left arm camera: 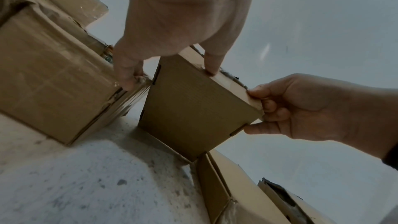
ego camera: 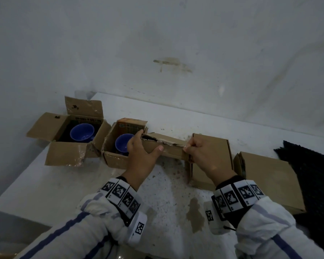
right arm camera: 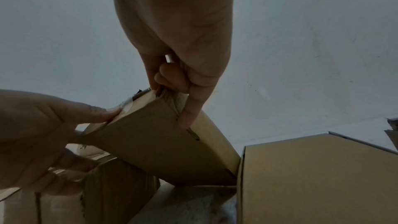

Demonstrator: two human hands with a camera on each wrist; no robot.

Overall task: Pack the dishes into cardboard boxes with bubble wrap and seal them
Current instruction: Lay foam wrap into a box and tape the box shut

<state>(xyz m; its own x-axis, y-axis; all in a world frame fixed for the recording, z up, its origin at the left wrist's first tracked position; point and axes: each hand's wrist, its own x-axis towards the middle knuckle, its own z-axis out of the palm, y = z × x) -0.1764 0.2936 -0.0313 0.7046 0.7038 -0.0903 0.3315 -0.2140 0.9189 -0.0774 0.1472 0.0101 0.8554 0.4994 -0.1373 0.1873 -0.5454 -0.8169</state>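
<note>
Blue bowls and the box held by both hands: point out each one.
Left blue bowl (ego camera: 82,132), head view, on its inner base.
Right blue bowl (ego camera: 122,143), head view, on its visible inside left of the hand.
Held box (left arm camera: 193,108), left wrist view, on its broad front face.

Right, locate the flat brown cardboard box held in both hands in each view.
Head: flat brown cardboard box at centre, between left hand and right hand.
Left wrist: centre, tilted, one corner on the table.
Right wrist: centre, lower, tilted.
Shared landmark: the closed brown box beside it.
</note>
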